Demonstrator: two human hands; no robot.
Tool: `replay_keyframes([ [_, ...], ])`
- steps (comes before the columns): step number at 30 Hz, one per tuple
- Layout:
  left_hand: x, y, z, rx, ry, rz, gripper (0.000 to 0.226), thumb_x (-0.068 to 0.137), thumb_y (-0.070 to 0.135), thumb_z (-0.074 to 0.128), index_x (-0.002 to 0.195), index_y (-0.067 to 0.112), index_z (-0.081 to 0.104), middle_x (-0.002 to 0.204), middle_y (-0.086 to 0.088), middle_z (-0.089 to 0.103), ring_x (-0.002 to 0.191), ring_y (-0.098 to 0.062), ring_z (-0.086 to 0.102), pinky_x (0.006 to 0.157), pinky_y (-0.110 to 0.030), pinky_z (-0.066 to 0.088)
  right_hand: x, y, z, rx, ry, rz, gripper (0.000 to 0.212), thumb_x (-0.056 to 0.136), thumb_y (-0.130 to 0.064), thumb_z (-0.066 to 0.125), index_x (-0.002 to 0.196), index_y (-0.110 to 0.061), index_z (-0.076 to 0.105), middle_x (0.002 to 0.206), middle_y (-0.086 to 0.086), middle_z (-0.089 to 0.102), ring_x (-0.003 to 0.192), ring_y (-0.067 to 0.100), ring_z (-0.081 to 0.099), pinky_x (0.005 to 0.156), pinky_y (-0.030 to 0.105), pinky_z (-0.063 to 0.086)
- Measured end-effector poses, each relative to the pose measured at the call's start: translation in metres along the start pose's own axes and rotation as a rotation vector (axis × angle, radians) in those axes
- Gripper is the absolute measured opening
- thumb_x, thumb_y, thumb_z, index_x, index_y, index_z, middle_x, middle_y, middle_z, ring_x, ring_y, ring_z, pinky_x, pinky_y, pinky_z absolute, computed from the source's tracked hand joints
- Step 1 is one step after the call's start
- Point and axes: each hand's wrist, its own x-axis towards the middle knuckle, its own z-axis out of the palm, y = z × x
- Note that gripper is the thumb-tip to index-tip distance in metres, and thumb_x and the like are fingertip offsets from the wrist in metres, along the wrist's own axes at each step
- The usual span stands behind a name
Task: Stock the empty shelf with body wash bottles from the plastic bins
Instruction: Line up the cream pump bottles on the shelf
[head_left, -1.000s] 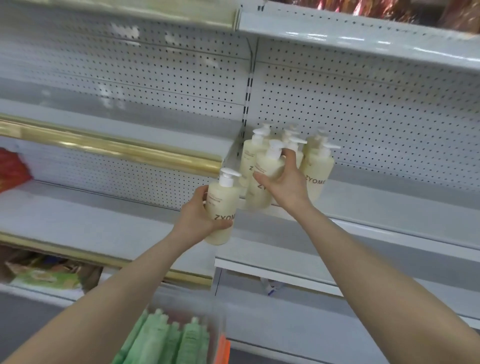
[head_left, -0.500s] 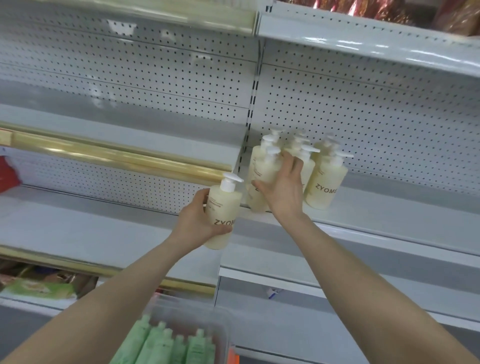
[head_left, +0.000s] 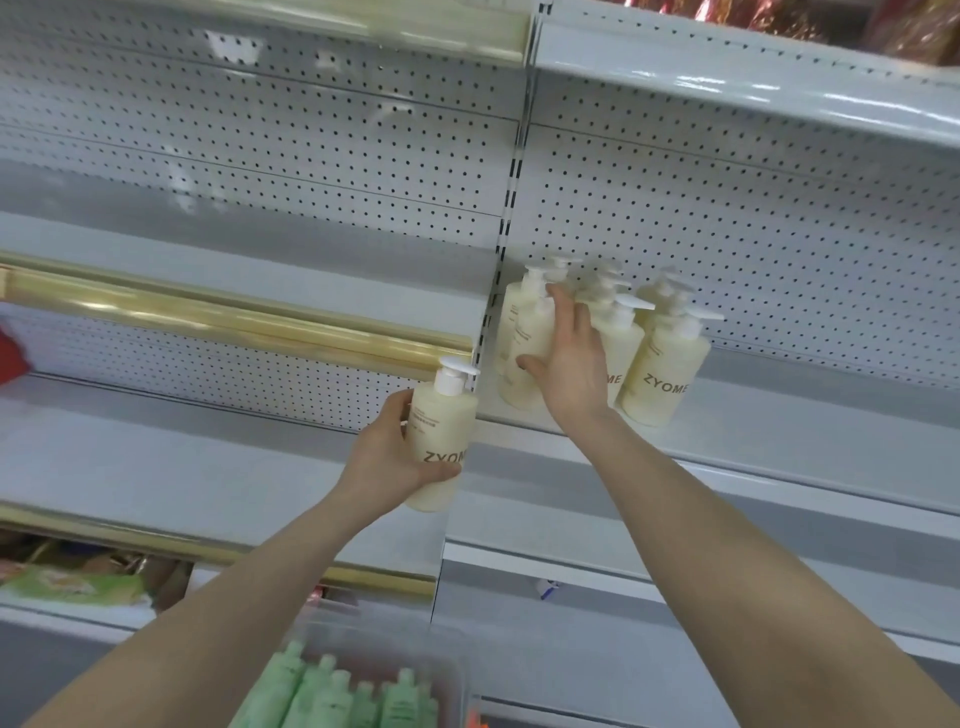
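"What are the hands at?"

"The left hand (head_left: 387, 460) is wrapped round a cream bottle (head_left: 441, 431), held upright in the air. Up and to its right, the right hand (head_left: 571, 364) clasps a second bottle (head_left: 522, 358) standing on the shelf (head_left: 779, 415), with the other stocked bottles (head_left: 667, 364) just past its knuckles."

"Mid-placing, then?"

"Looks so. I'd guess the right hand lets go once that one stands steady, then the left one goes up alongside. Green bottles (head_left: 332, 696) wait in the bin (head_left: 454, 675) below both arms."
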Motion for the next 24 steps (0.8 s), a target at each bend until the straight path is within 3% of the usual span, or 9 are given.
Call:
replay_keyframes([
  [5, -0.002, -0.004, 0.000, -0.018, 0.003, -0.014, 0.087, 0.057, 0.021, 0.091, 0.129, 0.026, 0.042, 0.106, 0.016, 0.058, 0.099, -0.008, 0.055, 0.077, -0.021, 0.042, 0.016, 0.005, 0.008, -0.067, -0.008, -0.005, 0.093, 0.072, -0.024, 0.085, 0.147, -0.021, 0.029, 0.136, 0.011, 0.045, 0.097, 0.034, 0.058, 0.080, 0.040, 0.050],
  [11, -0.010, -0.001, 0.000, -0.023, -0.006, 0.009, 0.089, 0.059, 0.021, 0.091, 0.132, 0.025, 0.041, 0.109, 0.014, 0.057, 0.100, -0.009, 0.054, 0.081, -0.023, 0.041, 0.018, 0.006, 0.001, -0.223, -0.100, -0.010, 0.097, 0.078, -0.027, 0.080, 0.153, -0.021, 0.018, 0.136, 0.013, 0.044, 0.096, 0.032, 0.057, 0.070, 0.038, 0.049],
  [14, -0.015, 0.004, 0.000, -0.034, -0.018, 0.035, 0.088, 0.059, 0.021, 0.091, 0.132, 0.025, 0.041, 0.108, 0.016, 0.056, 0.095, -0.001, 0.054, 0.075, -0.017, 0.041, 0.015, 0.012, -0.012, -0.253, -0.159, -0.060, 0.096, 0.082, 0.001, 0.068, 0.155, -0.025, 0.011, 0.137, 0.013, 0.042, 0.102, 0.033, 0.054, 0.063, 0.036, 0.043],
  [17, -0.020, 0.010, 0.002, -0.039, -0.032, 0.060, 0.089, 0.059, 0.024, 0.091, 0.132, 0.027, 0.041, 0.109, 0.016, 0.056, 0.094, 0.001, 0.053, 0.074, -0.017, 0.041, -0.001, 0.022, -0.031, -0.223, -0.034, -0.136, 0.095, 0.072, 0.018, 0.055, 0.151, -0.024, 0.024, 0.128, 0.013, 0.047, 0.093, 0.032, 0.052, 0.057, 0.035, 0.039],
  [19, -0.023, 0.015, 0.006, -0.038, -0.041, 0.077, 0.086, 0.059, 0.025, 0.091, 0.129, 0.029, 0.041, 0.109, 0.015, 0.056, 0.095, -0.001, 0.054, 0.074, -0.018, 0.041, -0.016, 0.033, -0.046, -0.169, 0.080, -0.158, 0.081, 0.074, 0.018, 0.054, 0.145, -0.018, 0.038, 0.117, 0.013, 0.054, 0.092, 0.032, 0.053, 0.061, 0.038, 0.045],
  [21, -0.024, 0.022, 0.014, -0.048, -0.059, 0.098, 0.085, 0.058, 0.025, 0.091, 0.127, 0.029, 0.042, 0.107, 0.017, 0.056, 0.095, 0.000, 0.054, 0.074, -0.018, 0.043, -0.031, 0.043, -0.060, -0.064, 0.128, -0.126, 0.057, 0.082, 0.011, 0.055, 0.134, -0.012, 0.052, 0.112, 0.013, 0.060, 0.098, 0.031, 0.056, 0.074, 0.044, 0.051],
  [24, -0.025, 0.038, 0.034, -0.051, -0.085, 0.138, 0.086, 0.058, 0.026, 0.091, 0.128, 0.030, 0.042, 0.106, 0.020, 0.056, 0.097, -0.002, 0.054, 0.070, -0.012, 0.041, -0.051, 0.047, -0.082, 0.151, 0.028, -0.034, 0.026, 0.095, -0.017, 0.057, 0.120, -0.014, 0.062, 0.102, 0.003, 0.066, 0.095, 0.020, 0.061, 0.084, 0.042, 0.051],
])
